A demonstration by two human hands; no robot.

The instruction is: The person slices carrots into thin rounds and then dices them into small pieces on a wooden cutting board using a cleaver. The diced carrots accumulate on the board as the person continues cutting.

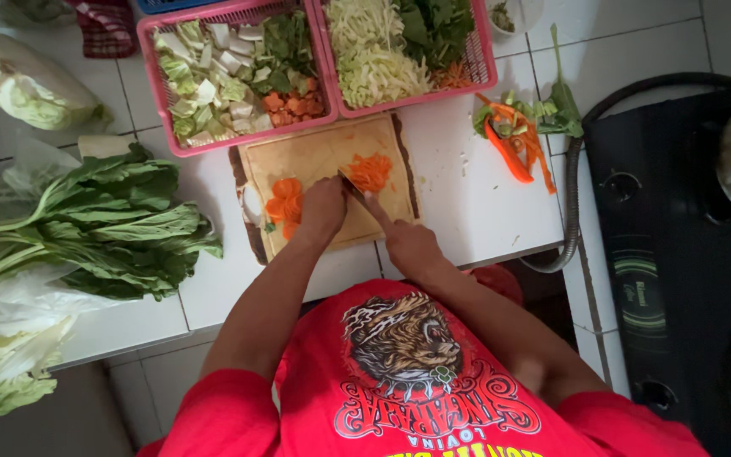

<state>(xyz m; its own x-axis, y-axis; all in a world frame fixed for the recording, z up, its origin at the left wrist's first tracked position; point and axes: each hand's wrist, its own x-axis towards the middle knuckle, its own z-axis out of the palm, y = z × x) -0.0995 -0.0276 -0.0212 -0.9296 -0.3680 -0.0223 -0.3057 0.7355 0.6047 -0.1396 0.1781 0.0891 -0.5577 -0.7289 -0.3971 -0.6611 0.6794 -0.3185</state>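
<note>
While the left hand (pixel 323 207) is pressing curled fingers onto carrot pieces (pixel 285 203) on the cutting board (pixel 315 156), the right hand (pixel 412 245) is gripping a knife (pixel 357 188) beside sliced carrot (pixel 371 172).

Pink baskets (pixel 239 144) wall the cutting board's (pixel 315 161) far edge.
</note>
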